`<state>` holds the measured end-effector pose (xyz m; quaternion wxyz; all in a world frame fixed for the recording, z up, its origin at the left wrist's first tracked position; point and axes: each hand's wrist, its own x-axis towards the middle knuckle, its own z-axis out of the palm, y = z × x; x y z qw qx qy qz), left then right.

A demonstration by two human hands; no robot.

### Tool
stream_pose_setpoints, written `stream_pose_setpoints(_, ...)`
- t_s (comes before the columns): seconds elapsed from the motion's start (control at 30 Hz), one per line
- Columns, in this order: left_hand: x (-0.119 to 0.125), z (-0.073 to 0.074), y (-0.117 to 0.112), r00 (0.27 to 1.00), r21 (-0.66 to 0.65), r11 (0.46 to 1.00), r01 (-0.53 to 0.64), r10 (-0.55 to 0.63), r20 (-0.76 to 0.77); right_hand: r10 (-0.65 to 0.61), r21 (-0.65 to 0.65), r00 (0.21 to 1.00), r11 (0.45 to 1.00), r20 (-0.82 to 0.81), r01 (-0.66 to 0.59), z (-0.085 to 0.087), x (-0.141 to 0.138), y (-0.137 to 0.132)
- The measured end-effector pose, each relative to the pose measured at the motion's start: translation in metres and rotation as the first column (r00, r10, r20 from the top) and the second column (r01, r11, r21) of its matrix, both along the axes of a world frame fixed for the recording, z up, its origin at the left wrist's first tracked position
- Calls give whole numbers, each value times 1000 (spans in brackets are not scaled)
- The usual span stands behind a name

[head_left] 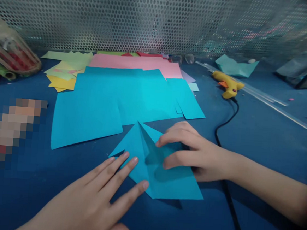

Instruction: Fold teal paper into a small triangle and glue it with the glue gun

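Observation:
A partly folded cyan paper (pixel 164 183) lies on the blue table (pixel 260 144) in front of me, one flap raised along a crease. My left hand (pixel 96 199) lies flat with fingers stretched out, the fingertips resting on the paper's left edge. My right hand (pixel 190 151) comes in from the right, its fingers extended and pressing down on the folded flap near the middle. Neither hand grips anything.
Behind the fold lie larger cyan sheets (pixel 104 100), pink sheets (pixel 141 64) and yellow-green sheets (pixel 63 72). A yellow glue gun (pixel 227 84) with a black cord (pixel 227 121), clear glue sticks (pixel 271 103), a teal folded paper (pixel 234 66) and a perforated metal wall (pixel 150 19) stand further back.

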<state>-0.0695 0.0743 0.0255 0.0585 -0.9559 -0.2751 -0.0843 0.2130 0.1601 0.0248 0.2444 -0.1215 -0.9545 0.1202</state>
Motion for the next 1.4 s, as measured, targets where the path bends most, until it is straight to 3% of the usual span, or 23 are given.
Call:
stream_pose_setpoints(0.13,-1,-8,-4,994,12,995,-96,95,45,-42,110,999,993,26,39,1,-2,0)
stream_pose_setpoints(0.33,3,-2,-5,997,44,997,-56,53,61,137,-163,986,979,90,-121,7,-2,4)
stream_pose_setpoints(0.4,4,1,-5,999,29,999,-46,45,30,139,-325,986,940,95,-102,11,0,4)
stream_pose_setpoints(0.53,4,3,-7,1000,13,1000,-23,23,-3,141,-603,985,796,103,-51,19,2,4)
stream_pose_setpoints(0.63,5,4,-8,1000,19,1000,-15,14,17,145,-682,987,729,69,-59,21,3,7)
stream_pose_setpoints(0.8,7,4,-7,998,6,999,37,-37,41,83,-739,997,672,6,-52,16,2,13)
stream_pose_setpoints(0.93,8,1,-6,993,17,997,71,-72,95,23,-727,1000,686,20,-2,11,-2,12)
stream_pose_setpoints(1.17,11,1,-9,991,68,995,78,-85,101,-238,-658,970,724,42,206,6,-14,-1)
stream_pose_setpoints(1.4,13,-3,-9,986,47,997,58,-64,151,-321,-558,945,774,60,299,1,-19,-9)
